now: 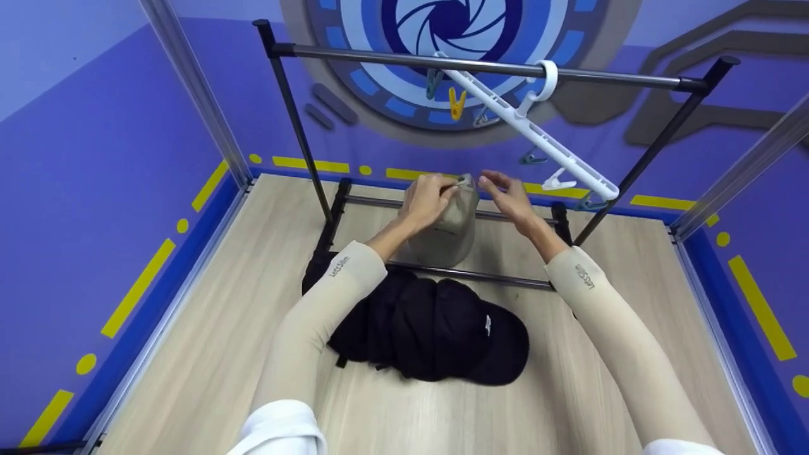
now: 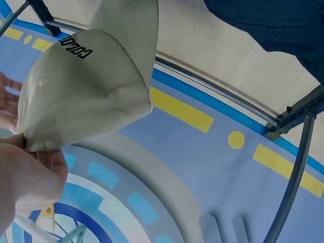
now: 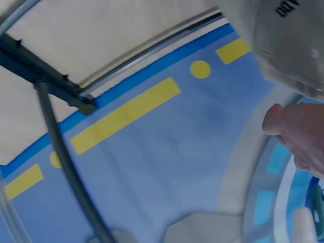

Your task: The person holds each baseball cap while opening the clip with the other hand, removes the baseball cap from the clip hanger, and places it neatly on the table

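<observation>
My left hand (image 1: 425, 201) pinches the edge of a khaki baseball cap (image 1: 445, 237), which hangs down below the fingers. In the left wrist view the cap (image 2: 86, 91) shows dark lettering on its front, its brim pointing away from the hand. Just right of the cap is my right hand (image 1: 510, 199), fingers relaxed and apart from it. The right wrist view shows this hand (image 3: 304, 134) beside the cap's edge. Above both hands, a white hanger (image 1: 537, 136) hangs from a rack's top bar (image 1: 392, 58), with a yellow clip (image 1: 456, 104) and several other clips on it.
Several dark caps (image 1: 417, 328) lie overlapped in a row on the wooden floor (image 1: 208, 328), in front of the rack. Black rack posts (image 1: 297, 126) stand at both sides, with low bars (image 1: 480, 275) near the floor. Blue-purple printed walls (image 1: 95, 151) enclose the area.
</observation>
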